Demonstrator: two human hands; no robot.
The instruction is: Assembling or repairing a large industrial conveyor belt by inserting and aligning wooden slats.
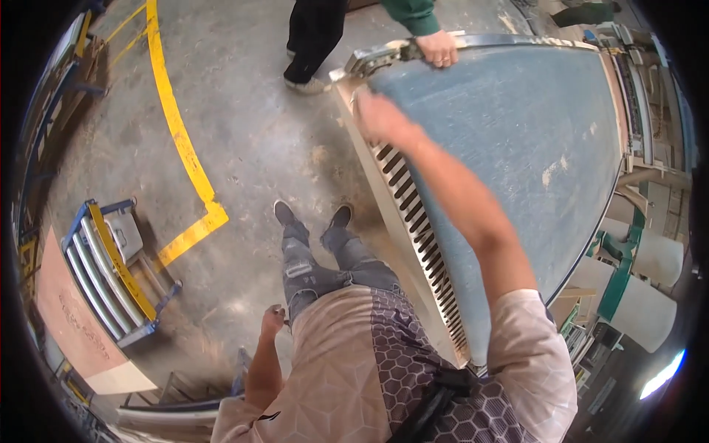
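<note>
My right arm reaches out over a large blue-grey panel or tabletop (517, 148). My right hand (380, 119) is at the far left corner of it, over a light slotted strip (413, 210) with a row of dark openings along the panel's left edge. Motion blurs this hand, and its fingers cannot be made out. Low at my left side hangs my left hand (273, 319), its fingers curled; anything inside them is too small to make out. Across the panel, a co-worker's hand (439, 49) in a green sleeve rests on the metal far edge (473, 40).
The co-worker's dark-trousered leg (314, 37) stands by the far corner. Yellow lines (173, 118) mark the concrete floor. To the left is a blue and yellow roller stand (114, 269) beside a brown board (70, 303). Green-framed equipment (620, 262) stands at right.
</note>
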